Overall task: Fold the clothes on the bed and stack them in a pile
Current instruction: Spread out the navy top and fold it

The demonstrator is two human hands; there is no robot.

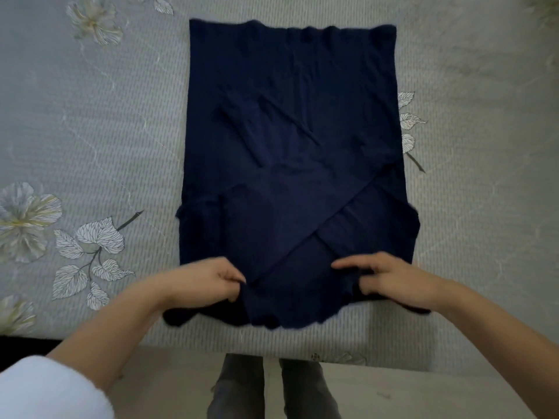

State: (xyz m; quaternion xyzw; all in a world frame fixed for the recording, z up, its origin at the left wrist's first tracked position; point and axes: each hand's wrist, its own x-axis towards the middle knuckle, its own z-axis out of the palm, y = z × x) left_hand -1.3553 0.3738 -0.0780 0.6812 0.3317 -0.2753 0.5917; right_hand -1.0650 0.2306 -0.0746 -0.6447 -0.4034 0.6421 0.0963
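Navy garment (287, 116) lies flat in the middle of the bed (90, 146), with its long sides folded in and two flaps crossing over its near half. Your left hand (208, 281) pinches the near edge towards the left corner, thumb and fingers closed on the cloth. Your right hand (390, 279), slightly blurred, pinches the same edge towards the right. The bed cover is grey, printed with pale flowers and leaves. A white sleeve (45, 388) is pushed up your left arm.
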